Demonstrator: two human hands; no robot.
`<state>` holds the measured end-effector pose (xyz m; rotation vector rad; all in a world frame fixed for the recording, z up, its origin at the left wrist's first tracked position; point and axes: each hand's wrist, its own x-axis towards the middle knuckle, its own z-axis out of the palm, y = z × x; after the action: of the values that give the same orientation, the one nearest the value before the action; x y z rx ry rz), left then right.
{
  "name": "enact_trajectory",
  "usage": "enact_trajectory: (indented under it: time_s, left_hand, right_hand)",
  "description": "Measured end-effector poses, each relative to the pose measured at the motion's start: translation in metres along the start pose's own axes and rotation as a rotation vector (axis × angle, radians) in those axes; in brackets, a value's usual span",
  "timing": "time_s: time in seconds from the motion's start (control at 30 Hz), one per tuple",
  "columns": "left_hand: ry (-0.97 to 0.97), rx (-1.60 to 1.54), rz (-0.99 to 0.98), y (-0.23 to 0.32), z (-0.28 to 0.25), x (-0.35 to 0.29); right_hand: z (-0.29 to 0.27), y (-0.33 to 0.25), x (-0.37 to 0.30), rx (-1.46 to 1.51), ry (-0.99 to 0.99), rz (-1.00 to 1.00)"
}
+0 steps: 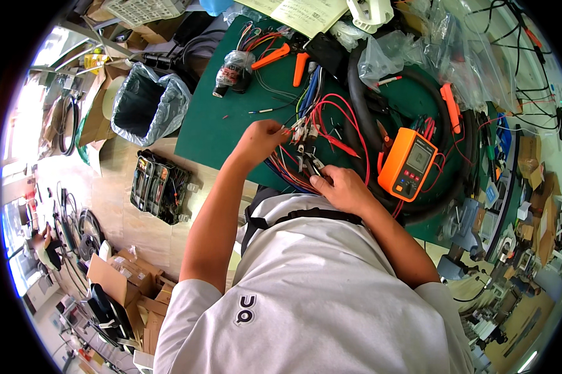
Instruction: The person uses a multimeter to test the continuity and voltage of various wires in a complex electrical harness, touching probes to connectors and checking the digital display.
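Observation:
At the near edge of the green work mat (203, 112), my left hand (258, 143) is closed in a pinch on a thin wire at the left of a wire bundle (306, 128). To its right, my right hand (343, 189) closes on a small dark object (310, 163) at the bundle's near side; fingers partly hide it and its kind is unclear. Loose coloured wires (287, 176) run from there toward my waist. A red test probe (340, 144) lies just beyond my right hand. Farther right rests an orange handheld meter (407, 164) with red leads.
Thick black cable (446, 199) coils around the meter. Orange-handled tools (271, 57), a bottle-like item (230, 75) and plastic bags (393, 56) crowd the far side. A lined bin (149, 103) and an open tool case (159, 186) stand left of the table.

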<state>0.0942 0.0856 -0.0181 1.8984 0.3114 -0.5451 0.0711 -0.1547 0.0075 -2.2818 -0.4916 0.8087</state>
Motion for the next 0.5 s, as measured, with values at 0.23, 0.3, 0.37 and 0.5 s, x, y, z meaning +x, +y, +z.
enact_trajectory:
  time_s: [0.23, 0.3, 0.37, 0.5]
  left_hand:
    - [0.229, -0.205, 0.014, -0.065, 0.008, -0.020]
    - [0.169, -0.251, -0.019, -0.070, 0.009, -0.027]
    - [0.160, -0.264, -0.042, -0.068, 0.015, -0.030]
    - [0.134, -0.509, -0.162, -0.069, 0.020, -0.026]
  right_hand:
    - [0.000, 0.018, -0.012, 0.145, 0.147, 0.011]
    - [-0.004, 0.023, -0.013, 0.098, 0.243, 0.057]
    - [-0.007, 0.036, -0.010, -0.018, 0.314, 0.079]
    - [-0.015, 0.026, 0.009, -0.378, 0.464, -0.125]
